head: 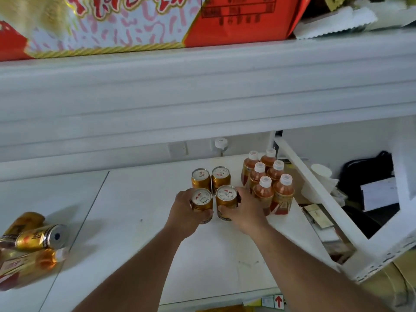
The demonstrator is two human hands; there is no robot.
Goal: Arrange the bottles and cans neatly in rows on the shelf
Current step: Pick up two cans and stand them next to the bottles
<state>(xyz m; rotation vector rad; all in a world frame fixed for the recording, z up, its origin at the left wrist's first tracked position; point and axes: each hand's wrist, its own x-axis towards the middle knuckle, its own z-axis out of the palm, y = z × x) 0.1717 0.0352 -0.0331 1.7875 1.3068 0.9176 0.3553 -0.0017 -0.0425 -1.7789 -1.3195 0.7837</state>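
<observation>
On the white shelf (139,212), my left hand (184,212) grips an upright gold can (202,199), and my right hand (244,210) grips another upright gold can (227,195) beside it. Directly behind them two more gold cans (201,179) (221,177) stand side by side. To the right, several orange bottles (267,174) with white caps stand in two rows, close to my right hand. At the far left of the shelf a gold can (41,237) and an orange bottle (33,262) lie on their sides in a loose pile.
A thick white upper shelf (202,91) overhangs the work area, carrying a red and white gift box (126,21). A slanted white bracket (315,194) bounds the shelf on the right, with papers and a black bag (369,170) beyond it.
</observation>
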